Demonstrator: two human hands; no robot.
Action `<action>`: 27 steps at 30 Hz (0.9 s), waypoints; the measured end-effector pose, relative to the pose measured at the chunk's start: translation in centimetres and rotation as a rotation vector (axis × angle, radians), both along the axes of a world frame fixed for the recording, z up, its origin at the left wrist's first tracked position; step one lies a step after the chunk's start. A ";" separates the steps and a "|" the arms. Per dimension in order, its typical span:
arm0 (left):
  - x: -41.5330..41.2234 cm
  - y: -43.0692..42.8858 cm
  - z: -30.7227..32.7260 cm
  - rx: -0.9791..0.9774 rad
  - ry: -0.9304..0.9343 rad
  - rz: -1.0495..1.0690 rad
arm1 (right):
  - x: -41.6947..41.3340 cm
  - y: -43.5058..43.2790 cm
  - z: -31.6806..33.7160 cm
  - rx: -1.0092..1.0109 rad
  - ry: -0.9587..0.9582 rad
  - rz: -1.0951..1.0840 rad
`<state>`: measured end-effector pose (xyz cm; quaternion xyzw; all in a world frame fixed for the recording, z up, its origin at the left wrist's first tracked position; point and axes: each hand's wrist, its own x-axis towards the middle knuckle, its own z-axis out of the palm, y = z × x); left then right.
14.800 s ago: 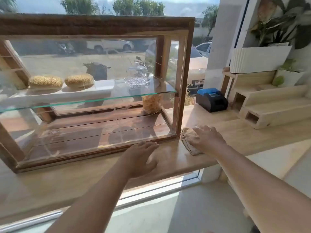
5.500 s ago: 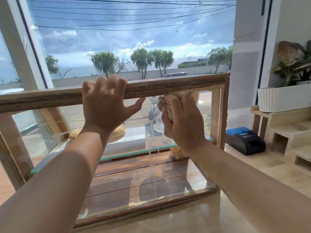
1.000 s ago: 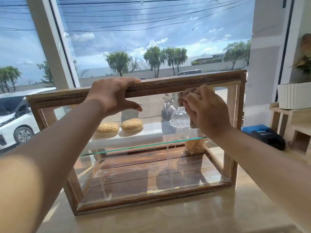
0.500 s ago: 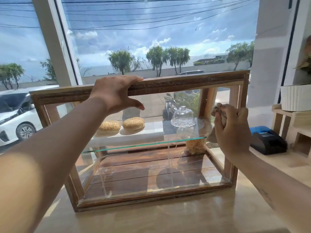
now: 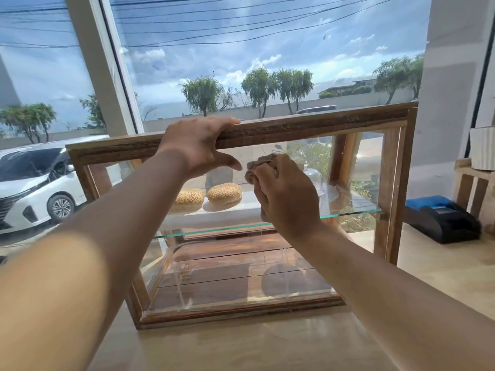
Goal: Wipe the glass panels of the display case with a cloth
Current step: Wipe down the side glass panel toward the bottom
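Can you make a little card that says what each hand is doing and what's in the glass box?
Left hand: grips the top rail of the display case
Right hand: presses a bunched cloth on the front glass
On glass shelf: two seeded buns, glass dome
On counter beside case: black and blue machine
Outside: white car

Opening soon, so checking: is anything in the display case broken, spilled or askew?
Nothing stands out. The display case stands square, its glass shelf intact, two buns side by side; no cracks show.

left hand [image 5: 198, 145] and right hand [image 5: 286, 194] are bare (forearms too, unclothed).
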<state>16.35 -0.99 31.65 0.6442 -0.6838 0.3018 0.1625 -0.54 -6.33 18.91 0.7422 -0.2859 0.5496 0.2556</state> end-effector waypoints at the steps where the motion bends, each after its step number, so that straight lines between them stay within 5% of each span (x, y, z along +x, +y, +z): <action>1: 0.1 0.0 0.0 0.000 0.002 0.001 | -0.1 0.0 -0.1 -0.028 0.024 -0.007; 9: -0.3 0.4 0.0 -0.015 0.002 0.012 | -5.1 -1.7 -1.2 -0.291 0.445 -0.048; 19: -0.2 0.2 -0.1 -0.035 0.023 0.006 | -17.1 -4.6 -2.0 -0.061 0.240 -0.301; 27: -0.3 0.2 0.0 -0.035 0.029 0.002 | -17.3 -3.9 -7.6 0.163 -0.018 -0.386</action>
